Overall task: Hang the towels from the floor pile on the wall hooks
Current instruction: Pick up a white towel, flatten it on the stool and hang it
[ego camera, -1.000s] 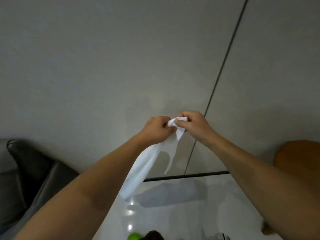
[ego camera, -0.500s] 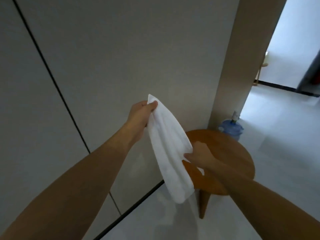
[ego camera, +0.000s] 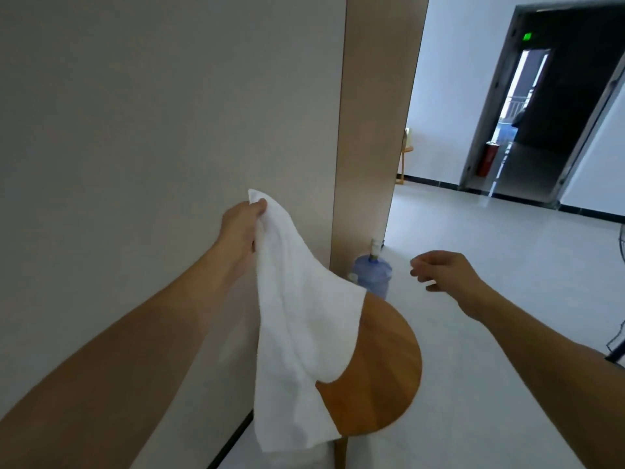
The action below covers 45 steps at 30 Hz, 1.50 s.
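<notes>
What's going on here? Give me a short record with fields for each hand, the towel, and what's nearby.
left hand: the left hand grips the white towel by its top corner
right hand: the right hand holds nothing, fingers loosely curled
towel: hangs down beside the wall
nearby: round wooden stool, blue water jug on the floor
hooks: none in view

Item: person, seen from the head-worn camera. Two arms are shown, entering from the lower corners of the frame. Both forearms are bare to the frame edge, with no sleeve shown. The left hand is bare; the back of the hand and the thumb are shown. The right hand is likewise bare; its knuckles and fingertips are seen, slightly blurred.
</notes>
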Available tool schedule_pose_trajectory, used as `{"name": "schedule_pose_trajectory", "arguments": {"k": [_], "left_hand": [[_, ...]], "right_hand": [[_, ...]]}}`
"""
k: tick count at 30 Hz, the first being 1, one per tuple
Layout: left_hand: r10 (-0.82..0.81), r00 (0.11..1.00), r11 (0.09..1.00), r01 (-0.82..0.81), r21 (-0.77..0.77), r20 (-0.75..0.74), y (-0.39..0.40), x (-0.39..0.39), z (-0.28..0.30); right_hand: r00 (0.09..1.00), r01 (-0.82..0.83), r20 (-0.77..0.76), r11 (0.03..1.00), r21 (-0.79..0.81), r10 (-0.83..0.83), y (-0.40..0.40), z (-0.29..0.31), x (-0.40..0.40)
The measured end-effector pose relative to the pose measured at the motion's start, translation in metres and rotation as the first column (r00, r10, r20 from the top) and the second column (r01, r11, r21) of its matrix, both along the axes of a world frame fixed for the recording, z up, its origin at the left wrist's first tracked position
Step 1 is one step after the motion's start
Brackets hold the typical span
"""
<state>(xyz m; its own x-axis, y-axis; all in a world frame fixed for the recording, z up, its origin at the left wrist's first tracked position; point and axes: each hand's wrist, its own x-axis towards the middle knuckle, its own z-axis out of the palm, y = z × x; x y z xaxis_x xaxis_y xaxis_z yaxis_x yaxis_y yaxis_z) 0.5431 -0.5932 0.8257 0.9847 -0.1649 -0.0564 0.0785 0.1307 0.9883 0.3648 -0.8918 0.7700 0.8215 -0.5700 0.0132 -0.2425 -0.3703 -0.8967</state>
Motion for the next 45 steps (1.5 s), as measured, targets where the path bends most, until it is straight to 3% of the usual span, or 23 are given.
{"name": "schedule_pose_trajectory", "arguments": {"k": [4, 10, 12, 16, 21, 26, 31, 37, 40, 42, 43, 45], "left_hand": [[-0.155, 0.988, 0.987, 0.155, 0.049, -0.003, -0.065, 0.031, 0.009], [-0.340, 0.940, 0.936, 0.342, 0.088, -0.038, -0.137, 0.076, 0.032], [-0.330, 0.943, 0.943, 0.331, 0.043, -0.039, -0.148, 0.095, 0.039], [-0.233, 0.969, 0.973, 0.231, -0.023, -0.086, -0.155, 0.126, 0.048], [-0.153, 0.984, 0.988, 0.154, 0.000, -0.090, -0.167, 0.140, 0.049], [-0.087, 0.995, 0.996, 0.087, 0.000, -0.041, -0.181, 0.126, 0.055], [0.080, 0.997, 0.996, -0.081, -0.050, -0.021, -0.199, 0.099, 0.071], [0.189, 0.982, 0.972, -0.189, -0.138, -0.007, -0.220, 0.056, 0.093], [0.272, 0.962, 0.951, -0.269, -0.154, 0.002, -0.219, 0.041, 0.098], [0.349, 0.937, 0.924, -0.346, -0.162, -0.012, -0.214, 0.035, 0.098], [0.396, 0.918, 0.904, -0.395, -0.164, -0.022, -0.208, 0.034, 0.097], [0.500, 0.865, 0.850, -0.500, -0.168, -0.046, -0.194, 0.035, 0.093]], "right_hand": [[0.966, -0.250, -0.062, 0.968, 0.017, 0.250, 0.020, -0.017, 0.075], [0.847, -0.524, -0.028, 0.842, 0.131, 0.531, 0.018, 0.013, 0.173], [0.800, -0.582, -0.060, 0.797, 0.161, 0.597, 0.004, 0.016, 0.196], [0.654, -0.718, -0.300, 0.695, 0.045, 0.694, -0.029, -0.002, 0.231], [0.687, -0.684, -0.212, 0.717, 0.136, 0.695, -0.046, -0.024, 0.268], [0.500, -0.810, -0.397, 0.578, 0.103, 0.770, -0.068, -0.048, 0.287], [0.503, -0.745, -0.170, 0.524, 0.413, 0.848, -0.100, -0.044, 0.283], [0.387, -0.693, -0.191, 0.421, 0.585, 0.902, -0.107, -0.049, 0.273], [0.327, -0.636, -0.047, 0.257, 0.727, 0.944, -0.110, -0.049, 0.264], [0.273, -0.665, 0.057, 0.146, 0.733, 0.960, -0.113, -0.043, 0.262], [0.283, -0.676, 0.077, 0.142, 0.723, 0.956, -0.114, -0.038, 0.265], [0.387, -0.674, 0.110, 0.199, 0.712, 0.916, -0.114, -0.023, 0.278]]}}
